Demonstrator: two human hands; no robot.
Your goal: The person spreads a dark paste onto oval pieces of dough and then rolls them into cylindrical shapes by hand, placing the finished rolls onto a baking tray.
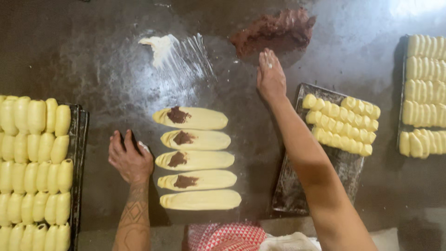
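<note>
While a dark tray [80,139] packed with rows of pale rolled dough pieces [35,162] fills the left edge of the frame, the left hand [129,158] rests palm down on the dark worktop [93,69] just right of it, fingers [121,142] spread loose and grasping nothing. Beside that hand, in the lower centre, five flattened dough ovals [197,160] lie stacked in a column; the upper four each carry a dab of brown filling [176,115] near their left end, and the lowest is bare. Above them a smear of flour [174,53] streaks the worktop. The right hand [270,76] stretches up to the brown filling mound [274,32] in the upper centre, fingers straight and released, tips at its lower edge. Right of the forearm, a second tray [320,186] holds a few rows of rolls, and a third tray [425,93] fills the right edge.
</note>
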